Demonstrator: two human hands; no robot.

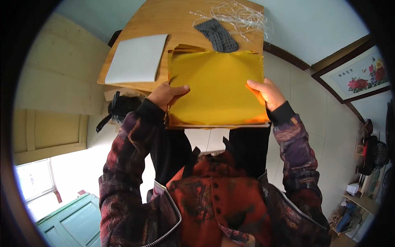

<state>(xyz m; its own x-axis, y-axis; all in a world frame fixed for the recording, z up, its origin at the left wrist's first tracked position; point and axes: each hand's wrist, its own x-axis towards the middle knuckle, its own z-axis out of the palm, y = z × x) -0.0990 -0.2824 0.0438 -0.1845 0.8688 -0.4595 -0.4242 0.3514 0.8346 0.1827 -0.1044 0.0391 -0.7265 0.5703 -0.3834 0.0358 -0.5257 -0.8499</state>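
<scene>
A stack of shiny gold paper sheets (216, 88) lies level at the table's near edge, partly over my lap. At its left side my left hand (168, 94) is closed on the stack, thumb on top and fingers hidden underneath. On the opposite side my right hand (267, 92) grips it the same way. A few sheet corners stick out unevenly at the far left of the stack. Just beyond it is a dark grey knitted piece (217, 36), its near end touching or close to the gold sheets.
On the wooden table (168, 20), a white sheet or pad (138, 59) lies at left and tangled clear plastic strips (236, 18) at the far right. A black plastic bag (123, 107) is below the table's left edge. A framed flower picture (362, 74) stands at right.
</scene>
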